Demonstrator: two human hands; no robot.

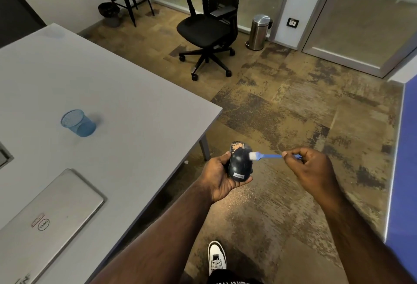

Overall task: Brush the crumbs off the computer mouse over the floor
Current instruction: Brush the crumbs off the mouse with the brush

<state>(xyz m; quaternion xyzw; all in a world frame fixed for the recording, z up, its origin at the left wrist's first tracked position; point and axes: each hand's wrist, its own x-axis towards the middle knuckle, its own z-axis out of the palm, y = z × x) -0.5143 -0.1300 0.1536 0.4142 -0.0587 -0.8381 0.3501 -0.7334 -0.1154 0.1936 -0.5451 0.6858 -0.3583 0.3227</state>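
Note:
A black computer mouse (pixel 239 164) with a Lenovo label rests in my left hand (pixel 220 177), held out over the carpeted floor just past the table's corner. Pale crumbs cover its far end. My right hand (pixel 309 166) pinches the handle of a small blue brush (pixel 268 155). The brush's white bristles touch the mouse's right side near the middle.
A grey table (pixel 126 112) at left carries a blue mesh cup (pixel 77 123) and a closed silver laptop (pixel 49 218). A black office chair (pixel 207 26) and a steel bin (pixel 258 32) stand farther off. A blue partition (pixel 406 171) runs along the right. My white shoe (pixel 216 256) is below.

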